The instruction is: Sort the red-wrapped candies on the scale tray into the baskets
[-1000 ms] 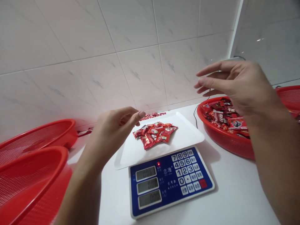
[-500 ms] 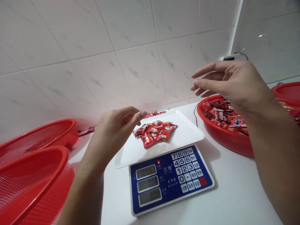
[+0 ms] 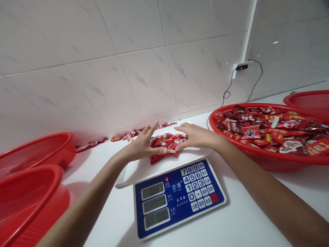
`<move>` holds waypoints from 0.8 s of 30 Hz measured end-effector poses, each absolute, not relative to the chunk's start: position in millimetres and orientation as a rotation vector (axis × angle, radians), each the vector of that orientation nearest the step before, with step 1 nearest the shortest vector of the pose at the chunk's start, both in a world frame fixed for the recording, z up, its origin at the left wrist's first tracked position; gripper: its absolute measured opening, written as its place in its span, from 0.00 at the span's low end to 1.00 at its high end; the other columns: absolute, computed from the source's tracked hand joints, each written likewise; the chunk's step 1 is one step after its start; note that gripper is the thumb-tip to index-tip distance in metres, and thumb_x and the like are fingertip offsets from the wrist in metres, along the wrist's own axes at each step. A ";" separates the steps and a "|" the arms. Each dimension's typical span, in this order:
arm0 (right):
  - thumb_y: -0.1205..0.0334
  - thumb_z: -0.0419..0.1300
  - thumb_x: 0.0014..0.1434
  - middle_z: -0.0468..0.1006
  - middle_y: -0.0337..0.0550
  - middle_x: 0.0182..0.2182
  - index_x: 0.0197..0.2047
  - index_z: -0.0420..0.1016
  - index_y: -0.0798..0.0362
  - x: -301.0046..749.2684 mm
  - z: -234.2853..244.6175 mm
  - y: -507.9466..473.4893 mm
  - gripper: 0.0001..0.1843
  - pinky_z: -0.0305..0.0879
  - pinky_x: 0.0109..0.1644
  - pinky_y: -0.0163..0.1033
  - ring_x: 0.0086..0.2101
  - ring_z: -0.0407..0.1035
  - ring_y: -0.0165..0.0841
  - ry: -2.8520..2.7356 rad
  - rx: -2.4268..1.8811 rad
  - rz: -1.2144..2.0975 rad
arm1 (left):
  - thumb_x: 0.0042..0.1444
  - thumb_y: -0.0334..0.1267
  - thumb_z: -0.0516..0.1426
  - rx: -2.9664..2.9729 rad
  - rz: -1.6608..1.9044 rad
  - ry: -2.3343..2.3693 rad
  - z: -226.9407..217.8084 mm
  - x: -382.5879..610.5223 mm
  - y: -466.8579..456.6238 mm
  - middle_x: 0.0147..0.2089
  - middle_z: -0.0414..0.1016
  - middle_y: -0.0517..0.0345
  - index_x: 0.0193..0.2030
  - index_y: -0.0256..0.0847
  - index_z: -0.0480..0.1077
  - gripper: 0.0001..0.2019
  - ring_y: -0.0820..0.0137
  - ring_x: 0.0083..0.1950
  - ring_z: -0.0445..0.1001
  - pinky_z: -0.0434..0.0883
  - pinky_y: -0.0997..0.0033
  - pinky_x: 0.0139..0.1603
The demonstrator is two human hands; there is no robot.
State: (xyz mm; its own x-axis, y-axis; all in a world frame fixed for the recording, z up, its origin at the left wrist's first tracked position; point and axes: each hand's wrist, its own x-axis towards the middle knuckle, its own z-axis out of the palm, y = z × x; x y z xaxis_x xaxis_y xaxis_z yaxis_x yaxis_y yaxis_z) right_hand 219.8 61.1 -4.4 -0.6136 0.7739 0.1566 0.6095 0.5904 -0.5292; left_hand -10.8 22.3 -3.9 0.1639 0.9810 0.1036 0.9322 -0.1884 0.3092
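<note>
A small pile of red-wrapped candies [image 3: 166, 140] lies on the white tray [image 3: 133, 173] of a digital scale [image 3: 181, 195]. At the pile's left side is my left hand [image 3: 144, 146], open, with its thumb stretched across the near candies. My right hand [image 3: 197, 136] curves around the right side, fingers apart and thumb tip at the wrappers. Both hands touch or nearly touch the pile from opposite sides, and neither has lifted a candy. The scale's blue panel carries three displays and a keypad, with a small red light lit.
To the right stands a red basket [image 3: 257, 156] full of wrapped candies, with another red basket [image 3: 305, 99] behind it. Two red baskets stand at the left, the nearer one [image 3: 33, 202] in front. Loose candies [image 3: 132, 133] line the tiled wall. A power strip [image 3: 243, 67] with cables hangs there.
My right hand has come down and left from above the right basket to the candies on the tray. My left hand has moved in beside the pile, its fingers spreading. The view has shifted slightly.
</note>
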 end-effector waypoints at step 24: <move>0.61 0.55 0.59 0.78 0.46 0.49 0.49 0.75 0.53 215.4 -4.9 55.5 0.16 0.67 0.50 0.38 0.52 0.69 0.40 -2.607 -0.881 0.994 | 0.61 0.53 0.55 2.434 0.500 1.844 -37.9 41.0 16.2 0.53 0.69 0.43 0.53 0.41 0.70 0.21 0.52 0.53 0.69 0.69 0.49 0.52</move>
State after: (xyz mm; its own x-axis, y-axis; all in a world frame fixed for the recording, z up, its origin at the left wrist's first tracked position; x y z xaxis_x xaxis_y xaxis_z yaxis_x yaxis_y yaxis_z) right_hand 215.4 55.5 -4.9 -0.7977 0.6029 -0.0116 0.4576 0.5928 -0.6627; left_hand 41.0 16.2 -37.9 0.2378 0.9447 0.2258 0.9294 -0.2889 0.2299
